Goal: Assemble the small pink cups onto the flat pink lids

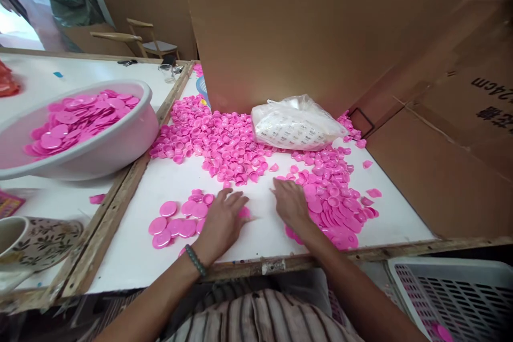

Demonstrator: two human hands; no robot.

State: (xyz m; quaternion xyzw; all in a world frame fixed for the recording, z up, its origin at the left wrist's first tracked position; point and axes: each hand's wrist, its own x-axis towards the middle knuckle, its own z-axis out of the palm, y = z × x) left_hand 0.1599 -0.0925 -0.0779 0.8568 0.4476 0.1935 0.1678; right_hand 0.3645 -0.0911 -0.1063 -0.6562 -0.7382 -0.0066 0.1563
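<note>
Spreading is judged under way: left hand point(222, 219) and right hand point(290, 206) are laid flat and open on pink discs point(336, 214), nothing grasped; a fingertip pinch is called for.

Between my left fingers point(236, 202) and my right fingers point(280, 188) runs a bare strip of the white surface point(260, 230), open back to the wooden front edge point(240, 267). Just ahead of both, a loose heap of small pink plastic caps point(224, 144) closes that strip. Beyond the heap, a clear plastic bag point(296, 125) lies against the tall brown cardboard wall point(320, 26), which blocks all reach forward.

A pile of flat pink plastic discs point(336, 211) presses against my right fingers on their right. Past it is a narrow bare band, then the slanted cardboard side panel point(441, 171).

Left of my left fingers lies a small scatter of flat pink discs point(172, 222). Beyond it the surface is bare up to the wooden rail point(120, 197), with the white plastic basin point(120, 144) behind it.
</note>
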